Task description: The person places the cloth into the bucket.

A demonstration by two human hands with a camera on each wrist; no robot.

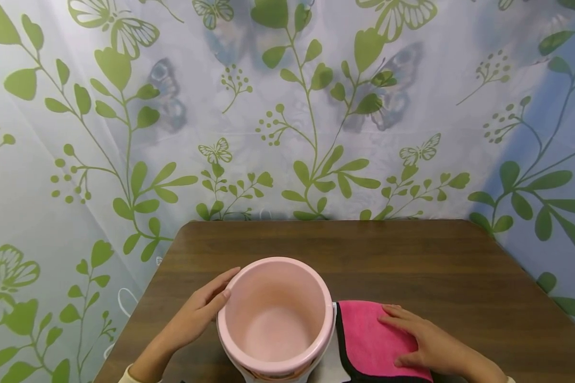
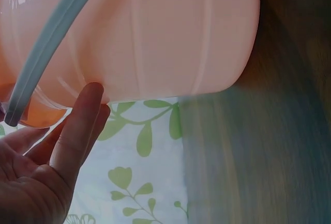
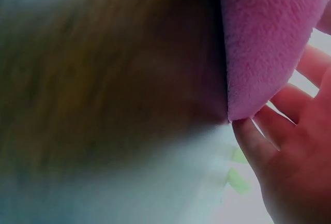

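Note:
An upright pink plastic bucket (image 1: 278,359) stands on the table near its front, with its mouth facing up and nothing inside. My left hand (image 1: 196,314) touches its left side, the thumb at the rim. The left wrist view shows fairly straight fingers (image 2: 77,136) against the bucket wall, below a grey handle (image 2: 57,43). To the right of the bucket lies a bright pink plush cloth (image 1: 369,340) with a black border. My right hand (image 1: 426,340) rests on it, fingers extended; in the right wrist view they touch the edge of the cloth (image 3: 269,43).
The brown wooden table (image 1: 412,260) stretches behind and to the right of the bucket. A pale flat surface (image 1: 333,356) shows between bucket and cloth. A curtain (image 1: 278,149) with green leaves and butterflies hangs behind the table.

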